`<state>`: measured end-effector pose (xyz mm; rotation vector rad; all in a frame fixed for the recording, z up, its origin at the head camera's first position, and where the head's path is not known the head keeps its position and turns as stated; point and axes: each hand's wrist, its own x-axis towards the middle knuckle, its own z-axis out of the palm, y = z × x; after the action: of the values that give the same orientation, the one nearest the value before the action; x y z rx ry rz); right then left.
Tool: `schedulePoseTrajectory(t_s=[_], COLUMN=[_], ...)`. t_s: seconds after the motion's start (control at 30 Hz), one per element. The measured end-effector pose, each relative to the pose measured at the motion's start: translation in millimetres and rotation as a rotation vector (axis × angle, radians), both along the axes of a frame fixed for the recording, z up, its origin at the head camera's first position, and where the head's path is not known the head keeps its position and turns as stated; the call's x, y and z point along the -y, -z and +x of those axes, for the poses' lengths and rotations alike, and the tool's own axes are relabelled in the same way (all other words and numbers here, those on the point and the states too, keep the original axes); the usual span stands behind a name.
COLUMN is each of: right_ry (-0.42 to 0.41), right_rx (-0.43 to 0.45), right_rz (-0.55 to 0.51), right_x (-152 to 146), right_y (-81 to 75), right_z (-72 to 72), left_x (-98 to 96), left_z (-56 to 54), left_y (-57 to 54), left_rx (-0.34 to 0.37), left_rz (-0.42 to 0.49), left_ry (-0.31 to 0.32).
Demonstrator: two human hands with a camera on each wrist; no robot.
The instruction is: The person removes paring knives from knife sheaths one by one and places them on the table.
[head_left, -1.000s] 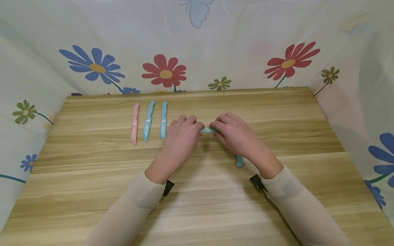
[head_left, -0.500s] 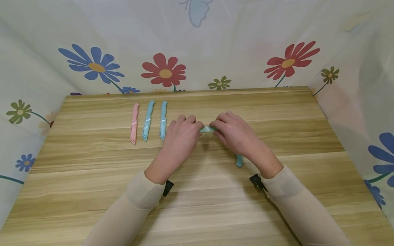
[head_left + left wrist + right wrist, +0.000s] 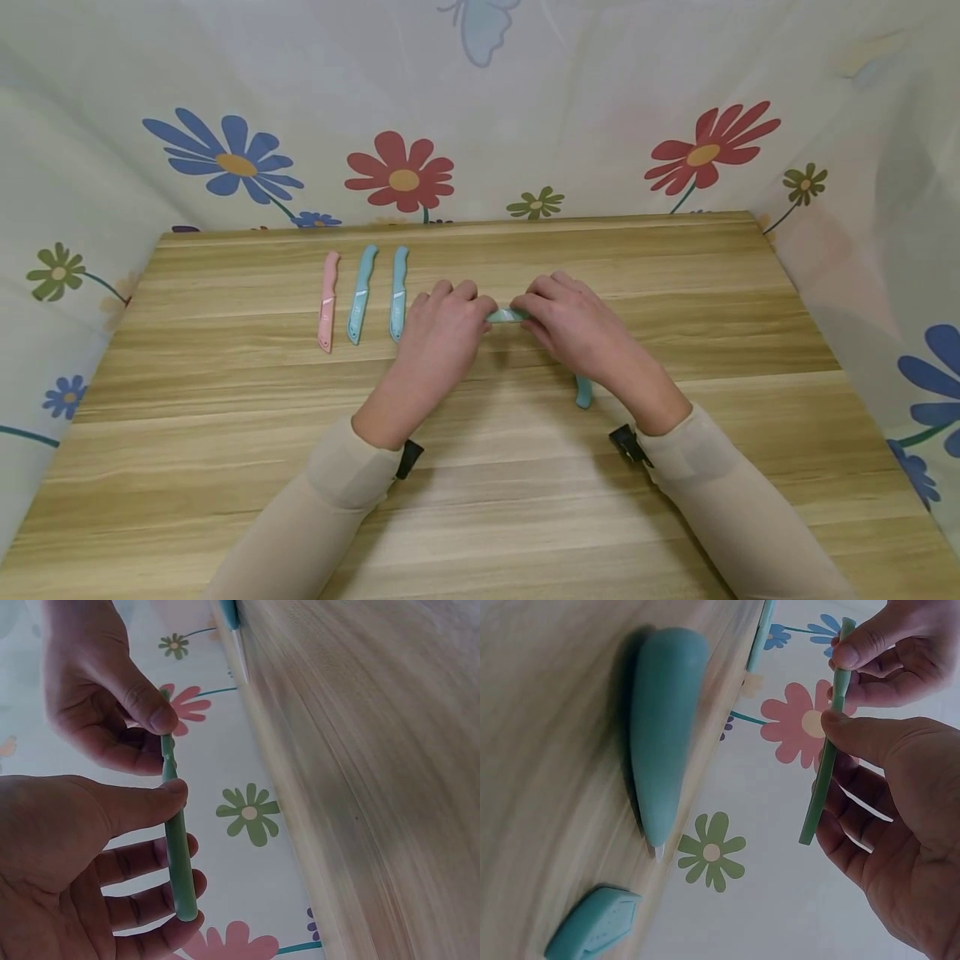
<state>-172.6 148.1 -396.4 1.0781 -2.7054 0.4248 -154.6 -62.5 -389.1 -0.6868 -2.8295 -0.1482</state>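
Note:
My left hand (image 3: 450, 329) pinches the rounded handle end of a teal paring knife (image 3: 506, 316) in its sheath, seen side-on in the left wrist view. My right hand (image 3: 573, 325) pinches its flat sheath end between thumb and fingers. Both hands hold it level, raised over the table. Under the right forearm lies another teal knife (image 3: 667, 727), mostly hidden in the head view. A bit of bare blade shows past its handle in the right wrist view. A loose teal sheath (image 3: 592, 922) lies close by that blade.
Left of the hands, a pink sheathed knife (image 3: 328, 302) and two teal sheathed knives, one in the middle (image 3: 362, 294) and one at right (image 3: 399, 293), lie in a row. The wooden table (image 3: 225, 467) meets a flower-print curtain (image 3: 585, 100) behind.

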Motion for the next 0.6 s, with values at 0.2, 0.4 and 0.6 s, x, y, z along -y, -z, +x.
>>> schedulePoseTrajectory(t_s=[0.2,0.4,0.6], right_ry=[0.006,0.011,0.003], right_rx=[0.009,0.014,0.008], right_rz=[0.001,0.0,-0.002], right_x=[0.3,0.0,-0.8], right_y=[-0.6,-1.8,-2.7], right_z=[-0.2,0.5,0.3], left_x=[0.2,0.5,1.2], left_z=[-0.2,0.1,0.5], left_y=[-0.2,-0.8,-2.9], left_rx=[0.005,-0.002,0.004], left_rz=[0.0,-0.001,-0.006], left_ry=[-0.002,-0.002,-0.007])
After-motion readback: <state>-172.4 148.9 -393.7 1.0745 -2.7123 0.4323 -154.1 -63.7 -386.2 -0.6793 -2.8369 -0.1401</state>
